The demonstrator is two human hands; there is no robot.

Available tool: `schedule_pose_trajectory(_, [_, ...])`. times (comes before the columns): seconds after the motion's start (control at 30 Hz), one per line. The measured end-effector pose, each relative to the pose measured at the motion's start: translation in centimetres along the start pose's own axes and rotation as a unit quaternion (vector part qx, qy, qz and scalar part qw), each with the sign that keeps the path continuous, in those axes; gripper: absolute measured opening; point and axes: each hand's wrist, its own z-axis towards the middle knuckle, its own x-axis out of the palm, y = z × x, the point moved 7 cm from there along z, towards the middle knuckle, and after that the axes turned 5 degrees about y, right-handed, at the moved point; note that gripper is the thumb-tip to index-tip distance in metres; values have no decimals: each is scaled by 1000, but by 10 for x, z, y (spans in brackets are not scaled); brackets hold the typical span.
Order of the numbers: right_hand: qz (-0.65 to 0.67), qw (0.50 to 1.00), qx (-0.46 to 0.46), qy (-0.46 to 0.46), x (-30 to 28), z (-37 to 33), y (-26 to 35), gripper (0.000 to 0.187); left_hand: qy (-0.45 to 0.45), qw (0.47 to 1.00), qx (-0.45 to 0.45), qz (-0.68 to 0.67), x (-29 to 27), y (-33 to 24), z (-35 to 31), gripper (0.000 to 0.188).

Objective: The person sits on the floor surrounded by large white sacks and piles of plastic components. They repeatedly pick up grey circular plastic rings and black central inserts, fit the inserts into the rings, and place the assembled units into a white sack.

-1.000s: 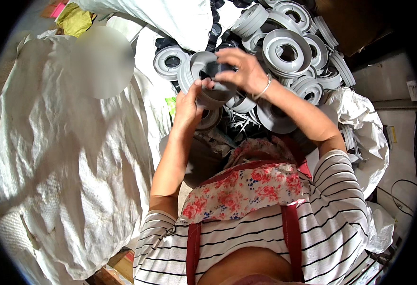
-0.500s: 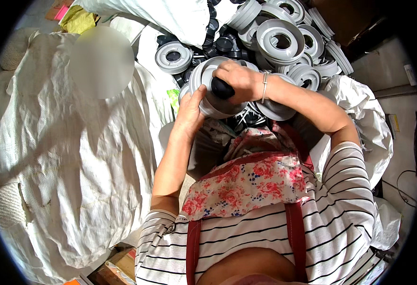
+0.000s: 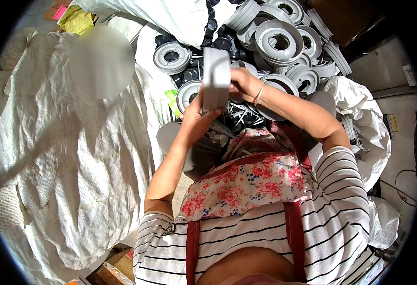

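Note:
A round grey plastic ring part [image 3: 216, 76] is turned on edge in front of me, so its side wall faces up. My left hand [image 3: 200, 111] grips its near left side, fingers and thumb round the rim. My right hand [image 3: 244, 84] is curled against the ring's right face; the fingertips are partly hidden, and whatever they hold does not show. Below the ring lie thin white plastic sticks [image 3: 241, 115]. Another grey ring [image 3: 187, 95] rests just left of my left hand.
Grey plastic rings [image 3: 279, 40] pile up at the far right. Black round caps [image 3: 222, 43] lie heaped behind my hands. White woven sacks [image 3: 75, 142] cover the left side, and another white sack [image 3: 360, 104] stands to the right. A yellow bag [image 3: 77, 20] lies far left.
The grey ring has tilted from facing up to standing on edge. My right hand has shifted to its right side, and the black cap seen in it before is out of sight.

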Motion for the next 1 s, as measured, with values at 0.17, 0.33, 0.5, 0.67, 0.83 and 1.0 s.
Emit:
schedule_pose_trajectory(0.17, [-120, 986, -118, 10, 9, 4, 6, 32, 48, 990, 60, -116, -3, 2, -8, 73])
schedule_pose_trajectory(0.33, [35, 994, 73, 78, 2, 12, -8, 45, 108, 939, 258, 200, -9, -27, -12, 73])
schedule_pose_trajectory(0.5, [-832, 506, -22, -226, -69, 38, 62, 48, -81, 921, 190, 332, -58, -24, 23, 68])
schedule_pose_trajectory(0.67, [-828, 541, 113, -90, -98, 50, 45, 29, -81, 996, 8, 33, -56, 20, 60, 62])
schedule_pose_trajectory(0.83, [-642, 734, -207, -77, -68, 9, 85, 39, -158, 934, -49, -318, -42, 43, 70, 63])
schedule_pose_trajectory(1.0, [-392, 899, -130, -147, -107, 62, 72, 55, 50, 875, -132, -463, -5, 47, 74, 59])
